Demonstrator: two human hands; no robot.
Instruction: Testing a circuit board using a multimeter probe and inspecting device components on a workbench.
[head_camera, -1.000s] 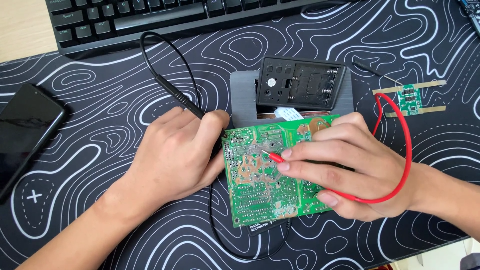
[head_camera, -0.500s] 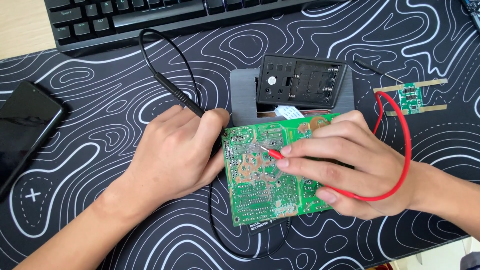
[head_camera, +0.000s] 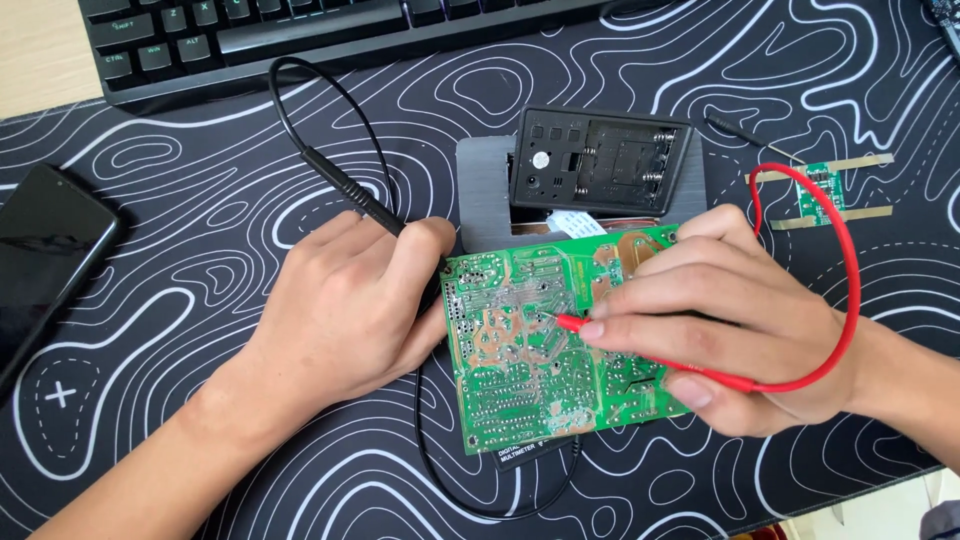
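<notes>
The green circuit board (head_camera: 560, 345) is pinned between both hands, long axis running away from the keyboard (head_camera: 330, 35), below the black case (head_camera: 600, 160). The red probe (head_camera: 575, 323) is pinched in the right hand (head_camera: 730, 320), its tip pressed mid-board; the black probe (head_camera: 370, 205) is gripped by the left hand (head_camera: 350, 300) at the board's left edge. Since the earlier frame, the red tip has been nudged slightly leftward.

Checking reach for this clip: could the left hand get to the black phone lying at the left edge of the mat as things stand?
Probably yes. The phone lies on the left hand's own side with only bare desk mat between them. But that hand is holding the black probe at the green circuit board, so it is occupied.
</notes>
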